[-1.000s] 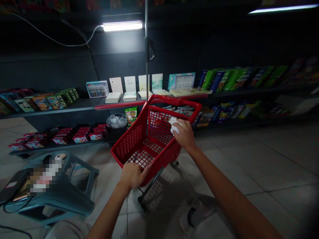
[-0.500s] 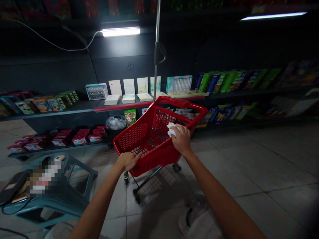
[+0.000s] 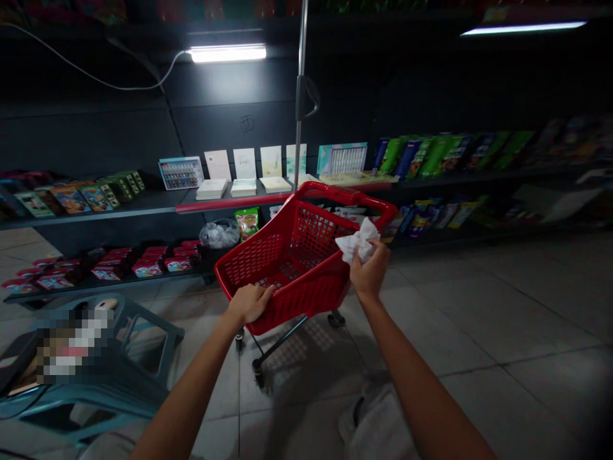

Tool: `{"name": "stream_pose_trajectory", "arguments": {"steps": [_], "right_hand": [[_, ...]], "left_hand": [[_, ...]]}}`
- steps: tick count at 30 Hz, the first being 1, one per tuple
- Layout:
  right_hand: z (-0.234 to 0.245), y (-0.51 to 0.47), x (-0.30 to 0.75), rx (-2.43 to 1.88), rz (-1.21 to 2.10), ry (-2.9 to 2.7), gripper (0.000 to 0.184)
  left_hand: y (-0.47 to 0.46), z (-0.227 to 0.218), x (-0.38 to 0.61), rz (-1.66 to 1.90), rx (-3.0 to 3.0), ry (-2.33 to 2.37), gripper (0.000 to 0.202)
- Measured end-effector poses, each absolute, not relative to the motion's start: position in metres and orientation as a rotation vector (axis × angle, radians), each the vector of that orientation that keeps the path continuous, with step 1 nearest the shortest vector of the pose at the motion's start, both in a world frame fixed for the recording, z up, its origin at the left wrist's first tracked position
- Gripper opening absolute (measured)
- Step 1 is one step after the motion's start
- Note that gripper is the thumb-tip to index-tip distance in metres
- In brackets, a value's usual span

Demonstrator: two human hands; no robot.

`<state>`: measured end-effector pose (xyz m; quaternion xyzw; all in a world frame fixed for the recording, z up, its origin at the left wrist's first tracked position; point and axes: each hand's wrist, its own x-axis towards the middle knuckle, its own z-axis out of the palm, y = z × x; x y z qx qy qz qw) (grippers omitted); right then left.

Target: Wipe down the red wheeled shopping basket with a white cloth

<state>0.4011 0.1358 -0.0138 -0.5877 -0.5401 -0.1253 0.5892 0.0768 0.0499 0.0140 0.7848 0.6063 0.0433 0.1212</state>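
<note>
A small red plastic shopping cart (image 3: 282, 255) on wheels stands on the tiled floor in front of me, its basket empty. My left hand (image 3: 249, 302) grips the near rim of the basket, fingers curled over the edge. My right hand (image 3: 368, 271) is lifted just off the cart's right rim and is closed on a crumpled white cloth (image 3: 357, 245), which sticks up above the fingers.
Dark shelves (image 3: 143, 203) with boxed goods, cards and booklets run along the wall behind the cart. A blue-green plastic stool (image 3: 129, 358) stands at lower left with things on it. A metal pole (image 3: 299, 96) rises behind the cart. Grey tiled floor (image 3: 502, 319) spreads to the right.
The cart has been set back level from its tilt. My right hand has come off the basket's rim with the cloth and risen a little to the right. My left hand keeps its grip.
</note>
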Motion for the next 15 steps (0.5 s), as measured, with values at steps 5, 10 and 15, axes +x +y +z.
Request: {"name": "stream_pose_trajectory", "arguments": {"steps": [5,10,15], "right_hand": [[-0.06,0.155,0.393,-1.501,-0.098,-0.941,0.031],[-0.071,0.117,0.316,-1.464,0.296,-1.051,0.033],[-0.063,0.055,0.252,-1.272,0.451,-1.242,0.034]], "left_hand": [[0.052,0.012,0.075,0.26,2.363,1.709,0.086],[0.059,0.011,0.073,0.277,2.339,1.717,0.087],[0.062,0.01,0.072,0.306,2.302,1.733,0.087]]}}
